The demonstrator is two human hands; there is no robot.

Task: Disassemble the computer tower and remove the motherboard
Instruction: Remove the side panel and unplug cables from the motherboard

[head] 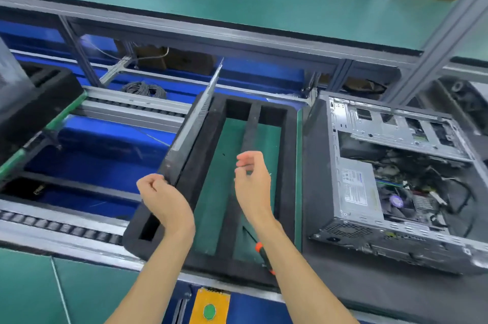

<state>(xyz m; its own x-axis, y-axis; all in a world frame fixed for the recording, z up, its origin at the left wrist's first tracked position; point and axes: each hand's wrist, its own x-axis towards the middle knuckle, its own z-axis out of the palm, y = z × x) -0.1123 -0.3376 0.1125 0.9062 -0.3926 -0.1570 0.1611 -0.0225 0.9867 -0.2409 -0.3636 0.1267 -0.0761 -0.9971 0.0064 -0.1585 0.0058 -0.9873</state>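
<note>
Hands [208,191] at side panel [192,117]

**Green, blue, black and bare grey metal**

The black foam tray [289,165] frames a green mat [224,178]. Just left of the tray, the upright side panel [190,128] is grey with a finely dotted strip. Right of the tray, the computer tower [390,183] is silver-grey, with a white label and black cables inside. At the tray's near edge lies an orange-and-black screwdriver [264,257]. Left of the tray, the conveyor bed [105,144] is blue.
</note>
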